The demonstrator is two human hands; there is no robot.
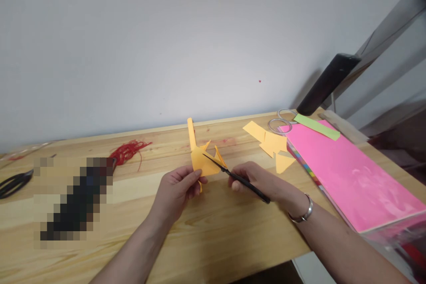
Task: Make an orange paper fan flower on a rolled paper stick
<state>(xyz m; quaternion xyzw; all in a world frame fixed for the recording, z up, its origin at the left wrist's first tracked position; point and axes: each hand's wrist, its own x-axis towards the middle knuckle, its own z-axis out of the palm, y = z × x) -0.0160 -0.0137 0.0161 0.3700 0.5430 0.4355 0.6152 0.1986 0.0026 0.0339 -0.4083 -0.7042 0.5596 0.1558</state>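
Observation:
My left hand [181, 184] pinches a piece of orange paper [203, 162] by its lower left edge, thumb on top. The paper has pointed, cut edges along its upper right side. My right hand [248, 177] is closed around a pair of black scissors [246, 182]. Their blades lie over the paper and point up to the left. Behind the held paper, a narrow orange paper strip or roll [191, 135] reaches toward the wall; whether it joins the paper I cannot tell. Orange paper scraps [274, 142] lie to the right of my hands.
A pink paper pack [353, 177] covers the right side of the table, with a green strip [317, 127] and metal rings [280, 125] at its far end. A black cylinder [328, 84] leans behind. Red string [128, 153] and dark-handled scissors [15, 184] lie left, near a blurred-out object.

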